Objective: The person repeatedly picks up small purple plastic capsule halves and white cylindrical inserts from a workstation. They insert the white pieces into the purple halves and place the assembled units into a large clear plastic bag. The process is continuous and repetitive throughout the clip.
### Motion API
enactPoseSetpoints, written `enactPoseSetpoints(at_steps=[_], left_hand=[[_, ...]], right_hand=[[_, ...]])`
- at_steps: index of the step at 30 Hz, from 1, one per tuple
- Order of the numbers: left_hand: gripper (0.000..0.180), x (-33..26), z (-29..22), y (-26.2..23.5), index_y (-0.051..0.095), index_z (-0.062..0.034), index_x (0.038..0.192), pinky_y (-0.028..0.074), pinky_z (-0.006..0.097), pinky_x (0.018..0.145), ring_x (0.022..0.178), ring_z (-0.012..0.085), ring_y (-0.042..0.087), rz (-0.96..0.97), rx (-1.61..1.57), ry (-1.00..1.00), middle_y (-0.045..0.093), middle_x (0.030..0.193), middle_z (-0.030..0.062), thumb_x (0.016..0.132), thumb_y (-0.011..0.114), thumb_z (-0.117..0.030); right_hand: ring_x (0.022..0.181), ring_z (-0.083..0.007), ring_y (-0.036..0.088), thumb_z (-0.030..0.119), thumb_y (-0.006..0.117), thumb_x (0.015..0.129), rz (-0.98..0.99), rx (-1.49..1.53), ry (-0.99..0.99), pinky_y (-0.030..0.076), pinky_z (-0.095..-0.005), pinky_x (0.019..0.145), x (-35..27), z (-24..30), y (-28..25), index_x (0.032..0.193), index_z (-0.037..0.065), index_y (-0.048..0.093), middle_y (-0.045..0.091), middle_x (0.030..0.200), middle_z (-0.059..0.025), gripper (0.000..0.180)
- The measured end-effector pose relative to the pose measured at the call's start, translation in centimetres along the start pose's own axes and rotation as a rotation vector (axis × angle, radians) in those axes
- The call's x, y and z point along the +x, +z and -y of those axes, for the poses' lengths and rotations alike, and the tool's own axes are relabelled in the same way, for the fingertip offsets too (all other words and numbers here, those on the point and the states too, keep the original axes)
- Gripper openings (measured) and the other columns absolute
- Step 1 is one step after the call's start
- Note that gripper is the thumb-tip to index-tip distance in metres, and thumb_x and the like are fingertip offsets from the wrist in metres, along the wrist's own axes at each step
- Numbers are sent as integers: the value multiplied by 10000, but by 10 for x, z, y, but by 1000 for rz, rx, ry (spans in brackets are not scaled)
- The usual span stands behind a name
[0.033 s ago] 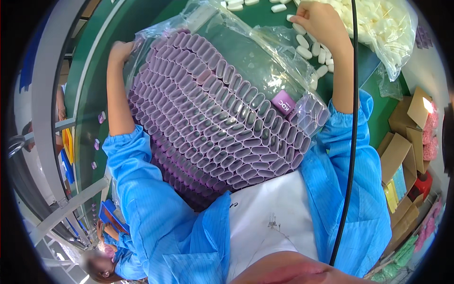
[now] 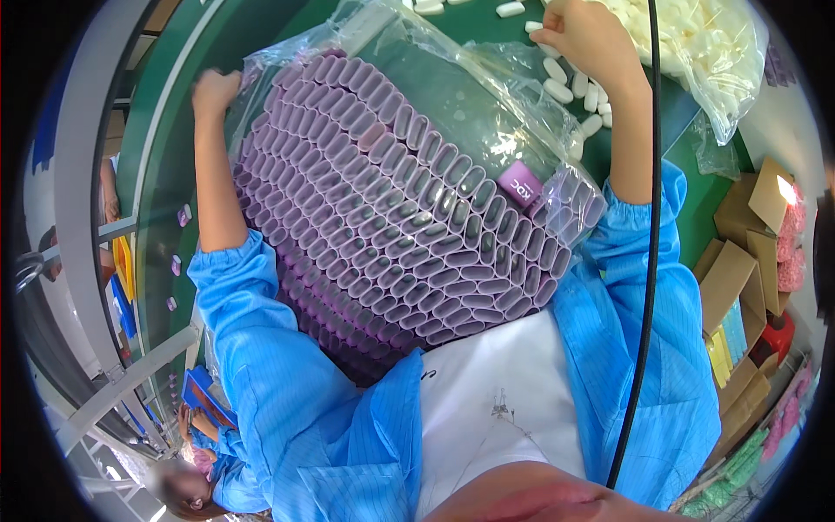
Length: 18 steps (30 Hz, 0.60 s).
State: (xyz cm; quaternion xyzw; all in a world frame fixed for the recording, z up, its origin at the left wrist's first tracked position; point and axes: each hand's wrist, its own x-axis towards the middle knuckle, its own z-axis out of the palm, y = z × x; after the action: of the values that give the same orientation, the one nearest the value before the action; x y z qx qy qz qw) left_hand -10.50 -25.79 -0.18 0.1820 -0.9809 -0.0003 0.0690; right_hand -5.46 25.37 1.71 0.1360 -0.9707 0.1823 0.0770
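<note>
In front of me lies a clear plastic bag [image 2: 365,26] packed with several rows of purple oval tubes [image 2: 365,209], open ends toward me. My left hand [image 2: 216,91] is just beyond the bag's left edge, over the green belt. Its fingers look curled, slightly blurred, and what they hold, if anything, is hidden. At the far right, my right hand [image 2: 587,39] pinches a small white oval piece [image 2: 533,27] between thumb and fingers. More loose white oval pieces [image 2: 557,90] lie below that hand on the green surface. One purple case [image 2: 520,184] lies sideways on the tubes.
A clear bag of cream-coloured pieces [image 2: 696,52] stands at the far right. A black cable [image 2: 648,261] hangs down across the view. Open cardboard boxes [image 2: 731,270] stand at right. Small purple items [image 2: 183,216] sit on the belt at left. A co-worker [image 2: 217,461] is at lower left.
My left hand has moved slightly left and away from the bag's edge. My right hand keeps its pinch on the white oval piece, with little movement.
</note>
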Motion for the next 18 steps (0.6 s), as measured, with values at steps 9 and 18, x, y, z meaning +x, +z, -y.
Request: enactPoseSetpoints(at_steps=[9, 18], left_hand=[[293, -235, -229, -70, 666, -6, 968, 460, 396, 893, 1010, 311, 560, 323, -568, 1207, 614, 992, 137, 768, 721, -212], [305, -240, -261, -53, 620, -22, 899, 486, 388, 754, 932, 334, 613, 662, -473, 1292, 626, 919, 137, 650, 788, -76]], right_hand=[[762, -395, 629, 145, 695, 654, 6, -110, -96, 506, -470, 716, -6, 10, 11, 743, 42, 673, 650, 776, -208, 138], [757, -336, 628, 129, 671, 761, -66, -55, -180, 500, -391, 695, -3, -6, 16, 902, 0, 659, 652, 786, -182, 191]])
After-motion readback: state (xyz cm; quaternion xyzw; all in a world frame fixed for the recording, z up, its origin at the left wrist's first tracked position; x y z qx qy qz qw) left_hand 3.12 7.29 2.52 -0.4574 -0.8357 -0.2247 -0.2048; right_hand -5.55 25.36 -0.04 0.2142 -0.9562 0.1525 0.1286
